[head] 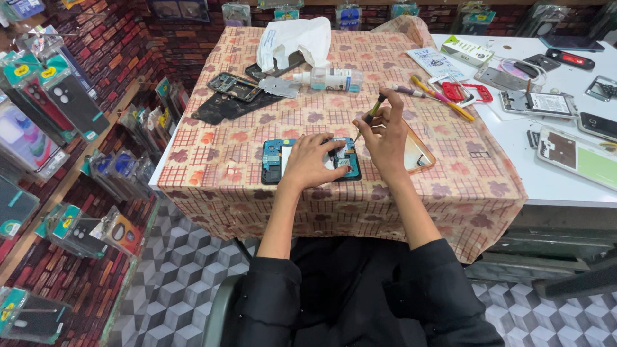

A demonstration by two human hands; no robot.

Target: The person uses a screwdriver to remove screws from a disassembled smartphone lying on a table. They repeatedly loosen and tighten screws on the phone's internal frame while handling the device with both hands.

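Note:
An opened phone [273, 160] with a blue inner frame lies on the patterned tablecloth [212, 160] near the front edge. My left hand [312, 160] rests flat on it, fingers spread over its middle. My right hand [385, 138] grips a small screwdriver [375, 109] with a dark and yellow handle, its tip angled down toward the phone's right end. A clear orange-edged phone case [421, 154] lies just right of my right hand.
Farther back lie a circuit board [230, 85], a dark back cover [222, 108], a metal plate [279, 87], a white bottle [331, 79] and a white plastic bag [292, 40]. The white table [553, 183] at right holds several phones, parts and tools. Packaged phone cases hang at left.

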